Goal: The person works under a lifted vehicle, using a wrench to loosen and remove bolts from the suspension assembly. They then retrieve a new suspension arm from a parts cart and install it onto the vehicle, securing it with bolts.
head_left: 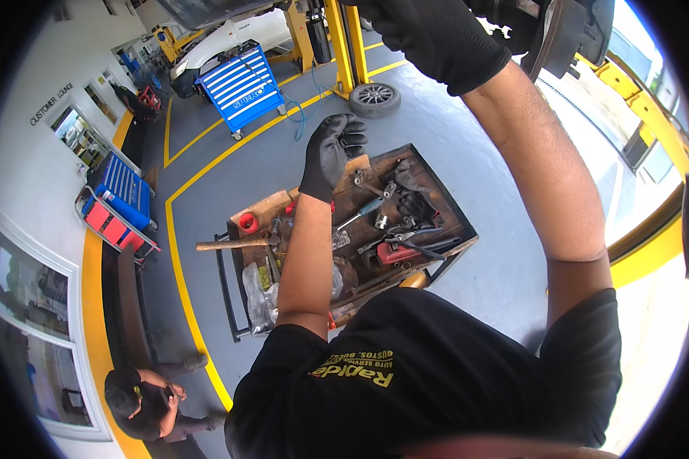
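My left hand (331,155), in a black work glove, hovers over the far edge of a tool cart (458,223). Its fingers are loosely curled in, and nothing shows in them. Raised toward the underside of a car, my right hand (440,42) wears the same kind of glove. The picture's top edge cuts off its fingers, so any grip is hidden. Beside it are a brake disc (550,42) and dark wheel parts. On the cart lie a wooden-handled hammer (233,245), a teal-handled tool (371,206), a metal socket (381,222), a red tool (396,253) and a clear plastic bag (256,297).
A wheel (375,99) lies on the floor beyond the cart, near a yellow lift post (340,46). Blue tool cabinets (241,90) stand farther left. Another person (142,402) is at the lower left by the wall. A yellow frame (651,252) rises at right.
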The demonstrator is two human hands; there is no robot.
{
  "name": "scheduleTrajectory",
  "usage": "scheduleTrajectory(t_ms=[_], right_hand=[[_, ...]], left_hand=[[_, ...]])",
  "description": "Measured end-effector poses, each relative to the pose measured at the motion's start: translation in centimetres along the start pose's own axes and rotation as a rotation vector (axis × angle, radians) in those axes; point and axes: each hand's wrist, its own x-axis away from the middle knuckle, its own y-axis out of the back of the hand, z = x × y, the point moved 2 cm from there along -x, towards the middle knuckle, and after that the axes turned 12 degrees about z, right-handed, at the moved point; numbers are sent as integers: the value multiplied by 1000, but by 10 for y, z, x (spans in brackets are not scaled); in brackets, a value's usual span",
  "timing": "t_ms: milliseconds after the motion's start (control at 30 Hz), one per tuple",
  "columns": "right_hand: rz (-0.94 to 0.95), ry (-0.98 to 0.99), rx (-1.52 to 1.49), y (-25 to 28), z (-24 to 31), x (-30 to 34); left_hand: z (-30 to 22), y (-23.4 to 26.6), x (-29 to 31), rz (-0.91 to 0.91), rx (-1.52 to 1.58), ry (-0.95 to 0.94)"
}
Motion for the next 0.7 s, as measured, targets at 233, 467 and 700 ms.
scheduleTrajectory(t_ms=[233,467,700], right_hand=[[61,-99,-722,25,-5,27],[-506,-436,-1211,-17,-9,85],[-377,-674,-1518,-76,17,169]], left_hand=[[-49,-68,-26,-65,-341,-232],[-139,-181,-45,-298,-1513,-1364],[-152,-229,-73,-217,-1104,-1104]])
